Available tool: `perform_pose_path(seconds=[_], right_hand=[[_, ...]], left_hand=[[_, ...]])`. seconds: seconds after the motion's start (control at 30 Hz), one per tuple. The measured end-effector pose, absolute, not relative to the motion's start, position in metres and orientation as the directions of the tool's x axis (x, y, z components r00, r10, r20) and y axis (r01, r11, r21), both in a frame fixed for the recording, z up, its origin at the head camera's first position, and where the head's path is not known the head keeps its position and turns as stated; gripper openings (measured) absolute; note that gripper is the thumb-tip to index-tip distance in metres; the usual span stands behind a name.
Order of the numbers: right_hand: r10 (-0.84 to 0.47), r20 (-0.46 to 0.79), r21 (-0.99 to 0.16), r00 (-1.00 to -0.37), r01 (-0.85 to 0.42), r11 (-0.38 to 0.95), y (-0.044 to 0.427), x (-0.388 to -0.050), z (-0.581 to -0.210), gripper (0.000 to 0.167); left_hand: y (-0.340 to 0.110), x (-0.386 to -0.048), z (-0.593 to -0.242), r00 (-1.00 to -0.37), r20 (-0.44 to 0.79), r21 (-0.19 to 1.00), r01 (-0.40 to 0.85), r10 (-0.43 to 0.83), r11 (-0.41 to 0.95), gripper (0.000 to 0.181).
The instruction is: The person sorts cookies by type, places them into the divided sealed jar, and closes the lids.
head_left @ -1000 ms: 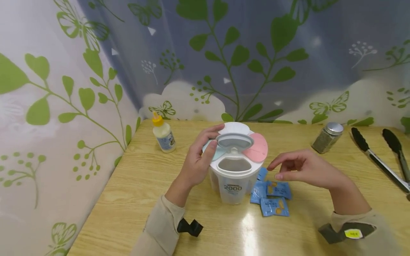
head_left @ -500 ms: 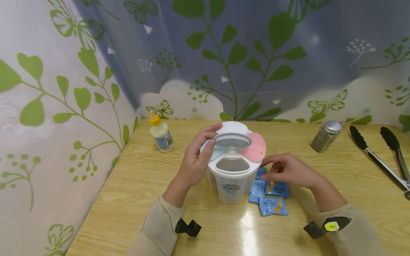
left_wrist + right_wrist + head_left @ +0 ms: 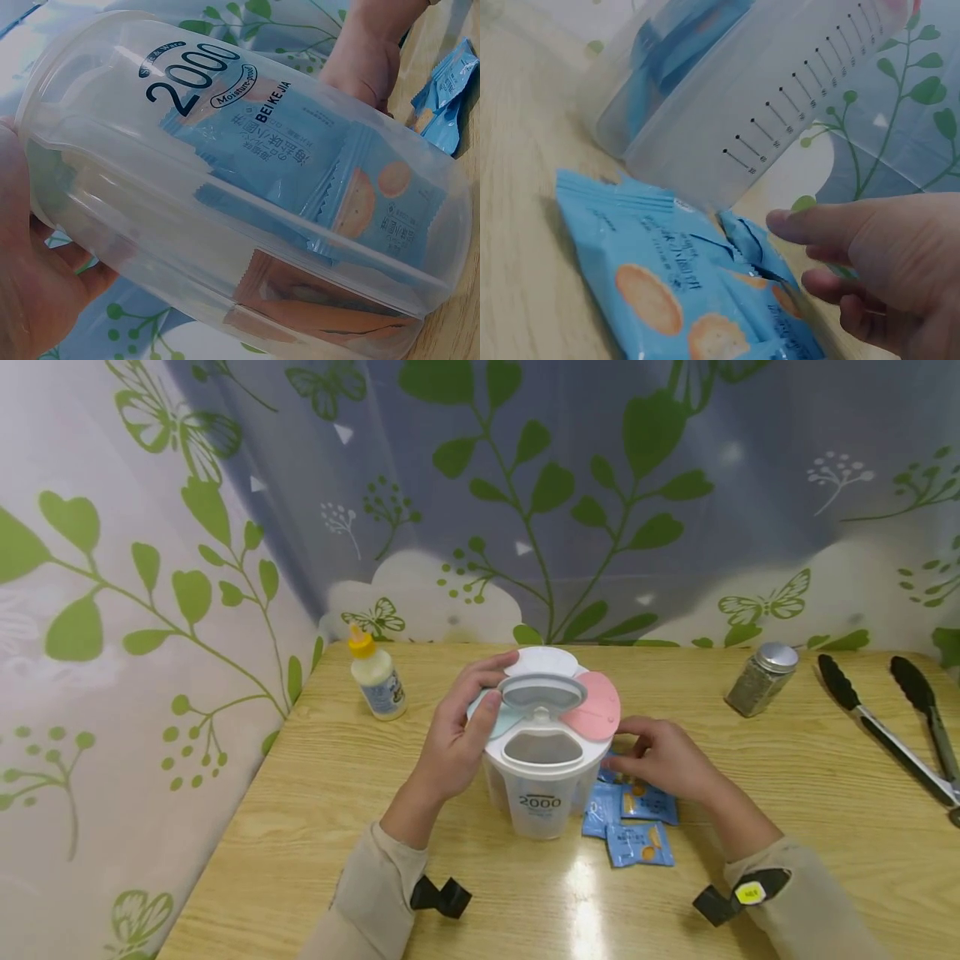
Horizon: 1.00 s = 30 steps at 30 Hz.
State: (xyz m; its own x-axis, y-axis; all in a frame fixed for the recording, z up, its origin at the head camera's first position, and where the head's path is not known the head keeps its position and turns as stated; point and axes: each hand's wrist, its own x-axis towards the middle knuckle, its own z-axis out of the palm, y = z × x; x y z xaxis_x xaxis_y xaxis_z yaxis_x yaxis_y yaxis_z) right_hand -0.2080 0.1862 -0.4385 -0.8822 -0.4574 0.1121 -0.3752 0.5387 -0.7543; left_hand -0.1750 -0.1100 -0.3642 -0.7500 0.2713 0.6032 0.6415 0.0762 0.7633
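Note:
A clear plastic storage container with a divided, multicoloured lid stands on the table, its front grey flap raised. My left hand grips the container's upper left side, thumb on the lid and fingers round the edge. Blue cracker packets and a brown packet show through its wall in the left wrist view. Several blue cracker packets lie against its right side. My right hand hovers at the rearmost blue packet, thumb and fingers apart, with a small gap visible in the right wrist view.
A glue bottle with a yellow cap stands at the back left. To the right, a glass jar of dark flakes has a metal lid. Black-tipped tongs lie at the far right. Printed fabric lines the table's back edge.
My right hand has moved left and slightly down, from above the packets to beside the container's right side. The left hand keeps its grip on the container.

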Motion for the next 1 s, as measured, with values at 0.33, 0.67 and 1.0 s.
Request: perform_pose_path(seconds=[0.33, 0.67, 1.0], right_hand=[[-0.414, 0.041, -0.721, -0.91, -0.313, 0.618, 0.184, -0.206, -0.443, 0.039], [-0.398, 0.022, -0.747, -0.917, -0.279, 0.603, 0.185, -0.207, -0.443, 0.042], [-0.364, -0.067, -0.804, -0.929, -0.166, 0.571, 0.197, -0.211, -0.434, 0.032]], left_hand=[[-0.11, -0.175, -0.364, -0.745, 0.608, 0.761, 0.646, 0.274, 0.068, 0.035], [-0.111, -0.174, -0.364, -0.745, 0.609, 0.76, 0.646, 0.271, 0.07, 0.035], [-0.11, -0.176, -0.364, -0.747, 0.607, 0.761, 0.645, 0.273, 0.074, 0.037]])
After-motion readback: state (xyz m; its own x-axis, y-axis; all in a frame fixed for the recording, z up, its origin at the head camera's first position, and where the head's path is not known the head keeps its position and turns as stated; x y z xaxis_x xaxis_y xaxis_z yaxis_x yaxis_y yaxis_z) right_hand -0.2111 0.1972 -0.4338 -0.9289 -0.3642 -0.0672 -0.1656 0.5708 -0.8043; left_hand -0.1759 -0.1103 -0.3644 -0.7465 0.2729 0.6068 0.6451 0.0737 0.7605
